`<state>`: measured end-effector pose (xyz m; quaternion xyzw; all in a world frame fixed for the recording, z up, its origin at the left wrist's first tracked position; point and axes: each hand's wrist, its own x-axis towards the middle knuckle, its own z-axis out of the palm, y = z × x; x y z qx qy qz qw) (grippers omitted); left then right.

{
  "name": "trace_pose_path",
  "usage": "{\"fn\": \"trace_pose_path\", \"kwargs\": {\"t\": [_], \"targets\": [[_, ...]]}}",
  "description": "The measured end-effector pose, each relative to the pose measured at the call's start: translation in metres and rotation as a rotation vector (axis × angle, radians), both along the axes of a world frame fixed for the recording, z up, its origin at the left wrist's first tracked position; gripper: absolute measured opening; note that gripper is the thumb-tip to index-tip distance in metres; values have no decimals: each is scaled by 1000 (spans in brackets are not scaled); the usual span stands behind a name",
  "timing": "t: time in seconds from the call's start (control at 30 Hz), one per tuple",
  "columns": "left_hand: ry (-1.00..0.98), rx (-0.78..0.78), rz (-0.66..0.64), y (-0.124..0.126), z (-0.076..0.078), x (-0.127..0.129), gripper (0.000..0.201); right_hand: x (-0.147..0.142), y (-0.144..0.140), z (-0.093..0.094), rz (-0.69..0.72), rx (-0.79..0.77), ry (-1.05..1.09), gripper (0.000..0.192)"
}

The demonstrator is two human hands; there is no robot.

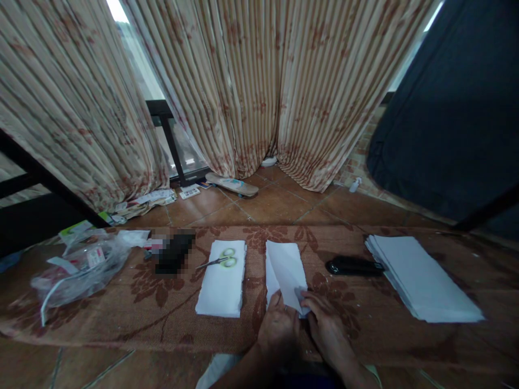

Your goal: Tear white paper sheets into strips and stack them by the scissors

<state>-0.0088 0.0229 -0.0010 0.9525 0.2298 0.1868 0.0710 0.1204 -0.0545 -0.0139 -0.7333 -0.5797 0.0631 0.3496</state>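
Observation:
My left hand (279,324) and my right hand (325,324) both rest on the near end of a folded white paper (284,270) lying on the brown patterned rug (162,302). The fingers of each hand pinch or press the paper's near edge, where a small corner is turned up. Left of it lies a stack of folded white papers (222,286) with green-handled scissors (221,262) on top. A black stapler (353,265) sits just right of the paper.
A stack of white sheets (421,278) lies at the right. A clear plastic bag with items (79,267) sits at the left beside a dark blurred object (174,253). A skateboard (231,184) and printed papers (150,201) lie on the tiled floor by the curtains (251,81).

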Motion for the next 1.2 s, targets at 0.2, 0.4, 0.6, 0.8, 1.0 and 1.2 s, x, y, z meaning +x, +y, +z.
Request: {"fn": "trace_pose_path", "kwargs": {"t": [0.2,0.4,0.6,0.8,1.0,1.2], "targets": [[-47,-39,-3,0,-1,0,18,-1,0,3,1,-22,-6,35],[-93,-67,-8,1,-5,0,19,-3,-1,4,0,27,-19,34],[-78,-57,-45,2,-7,0,21,-2,0,4,7,-3,-46,36],[-113,-170,35,2,-13,-2,25,-2,0,4,-1,-52,-77,40],[-253,-390,343,24,0,-27,45,-4,1,-2,-30,-35,-89,46],[-227,-615,475,54,32,-26,34,-3,0,-3,-12,-39,-110,50]]}}
